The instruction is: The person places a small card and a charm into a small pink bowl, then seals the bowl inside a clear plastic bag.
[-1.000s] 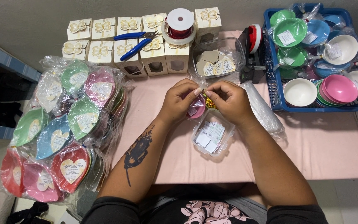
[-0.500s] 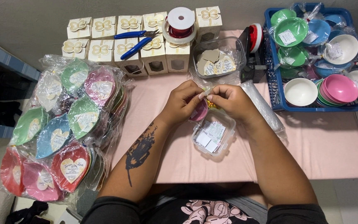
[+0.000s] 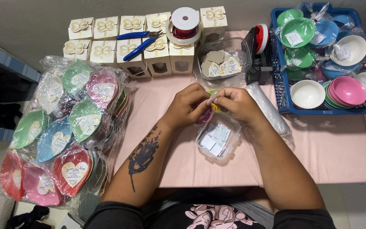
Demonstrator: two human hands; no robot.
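Forearms come in from the near edge of the pink table [image 3: 331, 148] and meet above its middle, just behind the clear tub [image 3: 217, 139] of small paper slips. Left of the tub, the left hand [image 3: 187, 106] is curled, knuckles up, its fingertips pinched shut on a small pink bowl [image 3: 204, 116]. The bowl peeks out below the fingers, tipped on edge; how its long axis runs cannot be told, since most of it is hidden. Right of that, the right hand [image 3: 238, 104] bends in at the wrist, thumb and forefinger pinched on a bit of gold ribbon [image 3: 215, 107], which sits between the two hands, touching both, just above the tub.

Far left of the tub lies a heap of bagged heart bowls [image 3: 60, 135]. Behind it stand white boxes [image 3: 128, 46] with blue pliers [image 3: 138, 42] on top, and a red spool [image 3: 184, 23]. Right of the tub, a blue crate [image 3: 282, 101] holds round bowls.
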